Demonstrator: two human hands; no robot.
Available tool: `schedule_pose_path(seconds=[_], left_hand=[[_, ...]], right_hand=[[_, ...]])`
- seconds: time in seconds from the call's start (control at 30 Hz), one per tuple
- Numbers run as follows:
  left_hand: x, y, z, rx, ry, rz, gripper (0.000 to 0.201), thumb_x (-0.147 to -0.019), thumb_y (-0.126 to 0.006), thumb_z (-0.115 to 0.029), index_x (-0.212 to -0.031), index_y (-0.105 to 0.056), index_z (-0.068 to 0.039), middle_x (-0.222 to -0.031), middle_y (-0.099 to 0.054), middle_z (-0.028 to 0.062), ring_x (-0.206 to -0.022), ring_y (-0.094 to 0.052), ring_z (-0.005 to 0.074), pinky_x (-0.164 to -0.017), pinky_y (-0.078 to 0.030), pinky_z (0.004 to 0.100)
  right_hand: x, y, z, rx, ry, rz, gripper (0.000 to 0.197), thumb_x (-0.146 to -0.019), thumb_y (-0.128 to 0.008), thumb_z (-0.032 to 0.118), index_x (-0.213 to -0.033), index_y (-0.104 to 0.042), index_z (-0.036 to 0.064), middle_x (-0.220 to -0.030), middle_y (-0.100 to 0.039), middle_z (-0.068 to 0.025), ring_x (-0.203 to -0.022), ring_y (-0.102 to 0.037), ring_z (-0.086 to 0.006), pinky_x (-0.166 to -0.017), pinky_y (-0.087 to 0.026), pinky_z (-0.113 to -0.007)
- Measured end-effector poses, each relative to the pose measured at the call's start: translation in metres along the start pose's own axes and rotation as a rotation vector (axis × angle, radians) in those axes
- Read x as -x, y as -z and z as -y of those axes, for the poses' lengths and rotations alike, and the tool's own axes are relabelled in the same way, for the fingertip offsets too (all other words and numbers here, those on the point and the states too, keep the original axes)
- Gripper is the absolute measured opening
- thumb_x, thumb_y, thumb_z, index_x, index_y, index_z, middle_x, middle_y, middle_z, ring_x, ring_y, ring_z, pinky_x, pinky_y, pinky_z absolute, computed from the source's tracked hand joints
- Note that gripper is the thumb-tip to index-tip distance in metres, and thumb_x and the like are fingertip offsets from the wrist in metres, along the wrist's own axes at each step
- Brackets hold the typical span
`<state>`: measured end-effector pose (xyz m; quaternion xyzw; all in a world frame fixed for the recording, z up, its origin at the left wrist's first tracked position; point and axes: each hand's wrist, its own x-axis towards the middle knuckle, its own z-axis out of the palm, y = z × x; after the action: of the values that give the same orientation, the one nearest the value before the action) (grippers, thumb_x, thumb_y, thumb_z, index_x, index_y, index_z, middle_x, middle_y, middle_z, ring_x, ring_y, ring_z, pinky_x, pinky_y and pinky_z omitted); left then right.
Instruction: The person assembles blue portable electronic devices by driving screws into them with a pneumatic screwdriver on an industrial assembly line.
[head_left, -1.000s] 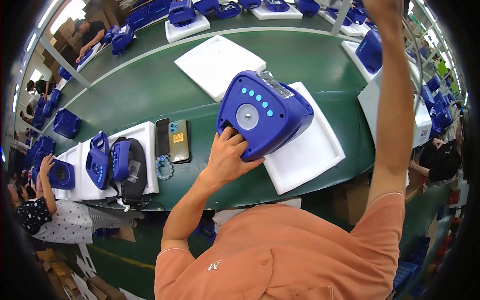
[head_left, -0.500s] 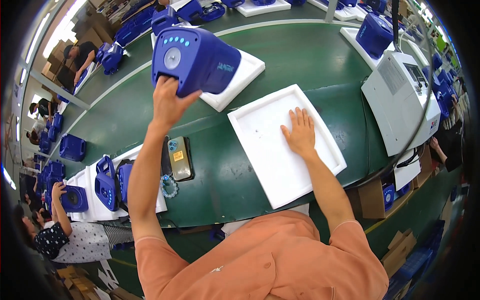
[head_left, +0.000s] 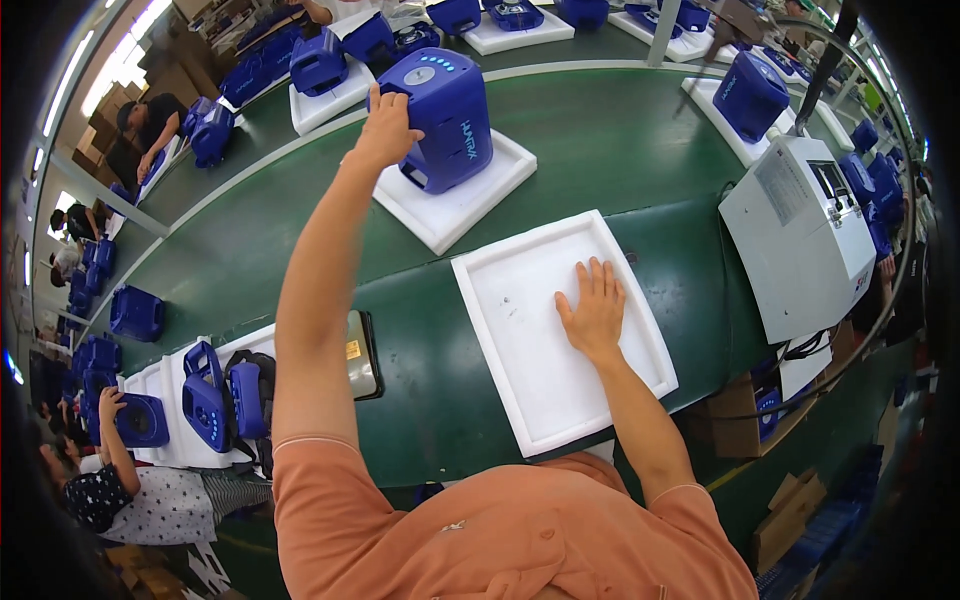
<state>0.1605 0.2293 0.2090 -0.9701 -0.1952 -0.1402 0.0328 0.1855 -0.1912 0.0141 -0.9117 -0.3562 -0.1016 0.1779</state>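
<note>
A blue plastic appliance housing (head_left: pixel 445 125) with a round silvery dial and a row of light-blue buttons on top stands upright on a white foam tray (head_left: pixel 440 236) beyond the table. My left hand (head_left: pixel 385 128) grips its near upper edge, fingers curled over the handle side; the fingertips are partly hidden. Flat on a second white foam tray (head_left: pixel 510 340), nearer to me, rests my right hand (head_left: pixel 597 310) with fingers spread. That tray has a raised rim and holds only small dark marks on its floor.
A grey machine (head_left: pixel 800 240) with cables stands at the right. Partly behind my left forearm lies a phone (head_left: pixel 364 360). More blue housings (head_left: pixel 205 400) sit on foam at the left, near a co-worker in a star-patterned top (head_left: pixel 110 495). An open carton (head_left: pixel 735 415) is below right.
The blue housing has come down from a tilted, raised position to upright on the far tray, with my left hand still on it. My right hand stays flat on the near tray.
</note>
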Motion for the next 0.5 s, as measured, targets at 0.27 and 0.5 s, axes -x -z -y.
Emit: schedule_pose_path(seconds=[0.27, 0.5], left_hand=[[0.119, -0.133, -0.045, 0.255, 0.283, -0.116, 0.099, -0.090, -0.073, -0.039, -0.163, -0.015, -0.003, -0.168, -0.013, 0.0292, -0.152, -0.017, 0.0545, -0.116, -0.027, 0.0686], [0.215, -0.187, -0.060, 0.479, 0.489, -0.135, 0.082, -0.092, -0.071, -0.049, -0.157, -0.039, -0.012, -0.158, -0.038, 0.0261, -0.150, -0.029, 0.0458, -0.121, -0.020, 0.0634]], right_hand=[[0.000, 0.003, 0.006, -0.021, 0.008, 0.029, 0.066, -0.097, -0.063, 0.043, -0.149, -0.049, 0.0050, -0.160, -0.040, -0.0177, -0.153, -0.028, -0.0363, -0.124, -0.020, -0.050], [0.003, -0.002, 0.010, 0.017, 0.005, 0.069, 0.067, -0.099, -0.059, 0.044, -0.152, -0.046, 0.0055, -0.162, -0.037, -0.0171, -0.155, -0.024, -0.0360, -0.126, -0.016, -0.049]])
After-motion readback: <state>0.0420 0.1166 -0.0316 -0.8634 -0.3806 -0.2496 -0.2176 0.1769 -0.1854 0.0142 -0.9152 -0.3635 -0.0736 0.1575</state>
